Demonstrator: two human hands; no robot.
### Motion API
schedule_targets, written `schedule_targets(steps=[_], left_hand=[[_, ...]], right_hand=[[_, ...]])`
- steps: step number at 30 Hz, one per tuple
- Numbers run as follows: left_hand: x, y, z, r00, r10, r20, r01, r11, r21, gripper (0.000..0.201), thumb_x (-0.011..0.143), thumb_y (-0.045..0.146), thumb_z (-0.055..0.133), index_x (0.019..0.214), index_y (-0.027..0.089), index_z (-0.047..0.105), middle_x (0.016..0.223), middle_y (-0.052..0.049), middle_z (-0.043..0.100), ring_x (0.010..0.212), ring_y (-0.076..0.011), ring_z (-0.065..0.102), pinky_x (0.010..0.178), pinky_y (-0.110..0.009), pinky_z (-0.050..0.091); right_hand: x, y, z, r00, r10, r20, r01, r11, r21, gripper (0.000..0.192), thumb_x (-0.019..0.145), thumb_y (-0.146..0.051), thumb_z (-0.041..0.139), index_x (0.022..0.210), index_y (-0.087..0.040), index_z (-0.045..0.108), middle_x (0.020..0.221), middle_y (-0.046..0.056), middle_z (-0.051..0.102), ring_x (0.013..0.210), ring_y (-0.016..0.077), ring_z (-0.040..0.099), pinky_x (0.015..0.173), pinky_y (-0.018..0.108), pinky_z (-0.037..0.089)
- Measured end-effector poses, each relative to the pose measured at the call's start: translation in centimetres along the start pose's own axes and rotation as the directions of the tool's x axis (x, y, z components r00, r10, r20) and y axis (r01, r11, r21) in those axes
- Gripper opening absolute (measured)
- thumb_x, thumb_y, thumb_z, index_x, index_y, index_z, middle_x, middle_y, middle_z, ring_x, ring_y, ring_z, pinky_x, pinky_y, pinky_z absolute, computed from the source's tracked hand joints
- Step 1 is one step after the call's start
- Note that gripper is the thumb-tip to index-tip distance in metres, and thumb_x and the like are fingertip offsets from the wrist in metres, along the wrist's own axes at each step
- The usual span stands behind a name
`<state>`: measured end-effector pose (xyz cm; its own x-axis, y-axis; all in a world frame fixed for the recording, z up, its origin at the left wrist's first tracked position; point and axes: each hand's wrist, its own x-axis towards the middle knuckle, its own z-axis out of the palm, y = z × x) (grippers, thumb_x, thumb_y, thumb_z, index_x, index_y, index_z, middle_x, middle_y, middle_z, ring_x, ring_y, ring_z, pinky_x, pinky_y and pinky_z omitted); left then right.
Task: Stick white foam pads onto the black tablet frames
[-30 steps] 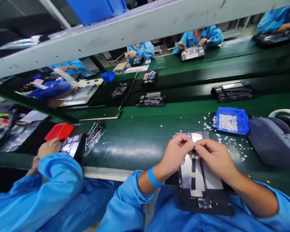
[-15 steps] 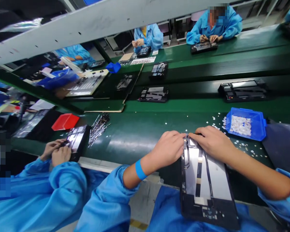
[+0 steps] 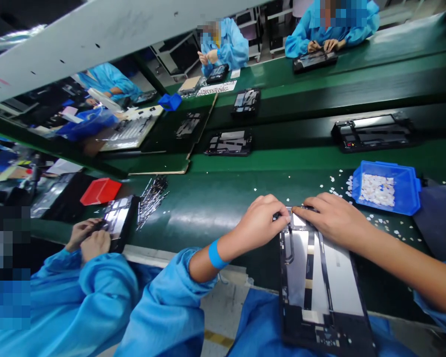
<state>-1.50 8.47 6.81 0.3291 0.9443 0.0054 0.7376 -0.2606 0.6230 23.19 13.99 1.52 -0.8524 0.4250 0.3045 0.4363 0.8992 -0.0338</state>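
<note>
A black tablet housing (image 3: 321, 292) lies open in front of me, reaching from the green bench to my lap. My left hand (image 3: 262, 220) rests on its far left corner, fingers curled and pressing down. My right hand (image 3: 334, 218) lies flat over the far edge, its fingertips beside the left hand's at a small pale patch (image 3: 298, 219) on the housing. Whether either hand pinches a small piece I cannot tell. A blue wristband (image 3: 215, 254) sits on my left wrist.
A blue bin (image 3: 385, 187) of small white pieces stands at the right, with loose white bits scattered around it. A co-worker's hands (image 3: 91, 238) at my left work on another housing (image 3: 117, 220), beside a red tray (image 3: 100, 191) and a bundle of thin metal strips (image 3: 152, 196). More housings ride the belts behind.
A second ago both hands were raised together above the housing, pinching something small. They came down onto its far edge and now press there. The view has shifted slightly.
</note>
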Motion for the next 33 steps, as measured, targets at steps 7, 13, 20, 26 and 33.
schedule_targets(steps=[7,13,20,26,33], left_hand=[[2.3,-0.6,0.4,0.988,-0.143,0.057,0.146,0.988,-0.049,0.012,0.093,0.021,0.063,0.083,0.020,0.070,0.085,-0.003,0.067,0.088,-0.0197,0.061,0.079,-0.032,0.046],[2.4,-1.0,1.1,0.983,-0.179,0.047,0.183,0.978,-0.096,0.014,0.093,0.021,0.063,0.079,0.020,0.067,0.081,-0.001,0.064,0.084,-0.0185,0.060,0.075,-0.031,0.043],[2.0,-0.9,2.1,0.986,-0.158,-0.054,0.156,0.987,-0.041,0.012,0.092,0.017,0.062,0.081,0.020,0.064,0.081,0.000,0.061,0.083,-0.0178,0.058,0.075,-0.031,0.042],[1.6,-0.9,2.9,0.982,-0.151,-0.112,0.153,0.988,0.010,0.013,0.092,0.014,0.061,0.081,0.021,0.061,0.085,0.000,0.061,0.086,-0.0180,0.057,0.078,-0.032,0.042],[1.3,-0.6,3.8,0.971,-0.175,-0.162,0.184,0.982,0.040,0.013,0.093,0.016,0.060,0.083,0.022,0.055,0.087,0.000,0.058,0.089,-0.0184,0.055,0.082,-0.033,0.042]], right_hand=[[0.3,0.0,0.0,1.000,0.004,-0.010,-0.004,0.999,0.036,0.035,0.100,-0.017,0.057,0.133,-0.023,0.068,0.102,0.009,0.068,0.086,0.0225,0.047,0.073,0.035,0.028],[0.3,-0.1,0.1,0.999,0.009,-0.048,-0.007,0.999,0.034,0.033,0.100,-0.017,0.058,0.130,-0.022,0.070,0.101,0.010,0.067,0.085,0.0226,0.045,0.071,0.036,0.025],[0.2,-0.2,0.2,0.998,0.014,-0.060,-0.012,0.999,0.034,0.034,0.099,-0.019,0.062,0.132,-0.022,0.070,0.102,0.010,0.067,0.086,0.0236,0.045,0.071,0.036,0.025],[0.2,-0.1,0.4,0.998,0.007,-0.066,-0.005,0.999,0.035,0.034,0.099,-0.019,0.061,0.131,-0.023,0.070,0.101,0.010,0.067,0.085,0.0232,0.046,0.070,0.037,0.025],[0.3,-0.2,0.1,0.998,-0.001,-0.064,0.003,0.999,0.037,0.033,0.100,-0.017,0.057,0.130,-0.022,0.071,0.102,0.011,0.068,0.086,0.0230,0.049,0.071,0.036,0.027]])
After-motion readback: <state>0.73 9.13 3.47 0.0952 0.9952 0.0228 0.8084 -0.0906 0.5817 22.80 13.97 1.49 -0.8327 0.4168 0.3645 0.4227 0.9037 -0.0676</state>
